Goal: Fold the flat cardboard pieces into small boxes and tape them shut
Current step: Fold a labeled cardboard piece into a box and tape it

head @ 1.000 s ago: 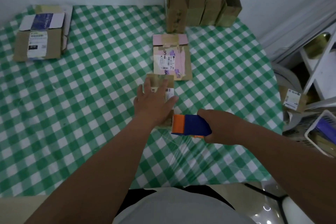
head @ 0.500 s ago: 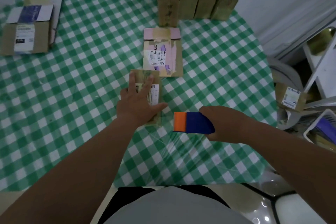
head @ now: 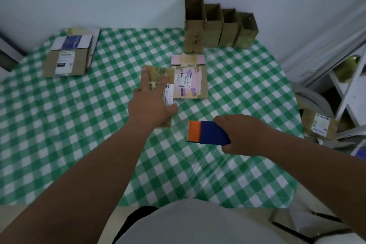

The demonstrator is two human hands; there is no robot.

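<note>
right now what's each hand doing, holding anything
Left hand: open, fingers straight, pressing flat on the small cardboard box.
Right hand: closed around the blue and orange tape dispenser, held beside the box.

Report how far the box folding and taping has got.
Done: four boxes stand folded by the wall, tops open. In hand: the left hand presses flat on a small box while the right hand grips the tape dispenser. Left: the pink flat piece and the flat stack far left.
</note>
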